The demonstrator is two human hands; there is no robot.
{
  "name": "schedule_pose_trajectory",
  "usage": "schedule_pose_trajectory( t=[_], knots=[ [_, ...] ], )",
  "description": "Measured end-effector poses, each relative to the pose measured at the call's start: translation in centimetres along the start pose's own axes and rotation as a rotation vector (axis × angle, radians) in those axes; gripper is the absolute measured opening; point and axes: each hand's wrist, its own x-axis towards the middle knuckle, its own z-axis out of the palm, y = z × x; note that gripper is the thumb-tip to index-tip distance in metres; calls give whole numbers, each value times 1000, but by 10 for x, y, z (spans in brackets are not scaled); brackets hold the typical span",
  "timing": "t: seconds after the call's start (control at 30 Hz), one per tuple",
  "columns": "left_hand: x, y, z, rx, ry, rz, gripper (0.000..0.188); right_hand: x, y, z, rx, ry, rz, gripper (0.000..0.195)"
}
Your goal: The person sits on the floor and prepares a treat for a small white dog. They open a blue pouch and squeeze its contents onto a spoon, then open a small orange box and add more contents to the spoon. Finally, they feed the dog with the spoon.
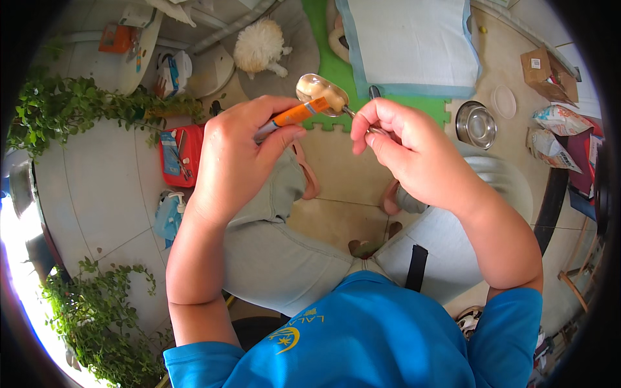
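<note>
My left hand (242, 140) pinches a slim orange squeeze sachet (298, 115) between thumb and fingers, its printed tip over the edge of a metal scoop-like spoon (348, 110). Creamy pale paste (315, 88) lies in the spoon's bowl. My right hand (395, 133) grips the spoon's thin handle, with the bowl pointing up and to the left. A dark rounded handle end (374, 92) shows just above the right fingers; whether it belongs to the spoon I cannot tell. Both hands are raised above the lap and floor.
A fluffy cream dog (260, 46) is on a grey mat ahead. Beside it are green foam tiles (427, 112) and a white-and-blue pad (412, 43). At right stand a steel bowl (476, 125) and a cardboard box (548, 75); at left, a red case (182, 153), a pump bottle (170, 213) and trailing plants (73, 106).
</note>
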Motion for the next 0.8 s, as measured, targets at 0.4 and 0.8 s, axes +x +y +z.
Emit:
schedule_pose_trajectory(
  t=[0.4,0.8],
  knots=[
    [3,-1,3,46,15,102,25,1,1,0,-39,-11,13,10],
    [5,-5,2,54,30,99,26,1,1,-1,-33,-11,5,10]
  ],
)
